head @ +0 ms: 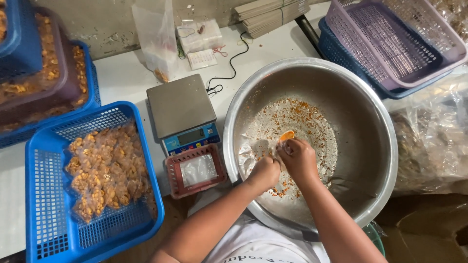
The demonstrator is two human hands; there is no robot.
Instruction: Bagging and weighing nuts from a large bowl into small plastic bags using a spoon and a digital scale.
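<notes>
both hands [282,164] mid-basin [370,122], clear metal all round to its rim

White table [124,73], steel bowl [360,122], digital scale [181,109], small red basket [195,170], blue basket [44,195] of bagged snacks, stacked baskets [73,92] at left, clear bag [156,39], purple basket [395,44] nested in a blue one at right, black cable [229,63]

A single head-worn camera looks steeply down from close above the table [126,73], facing away from the wearer; a steel basin [360,146] fills centre right, forearms enter from the bottom edge, a blue basket [39,195] sits lower left.
</notes>
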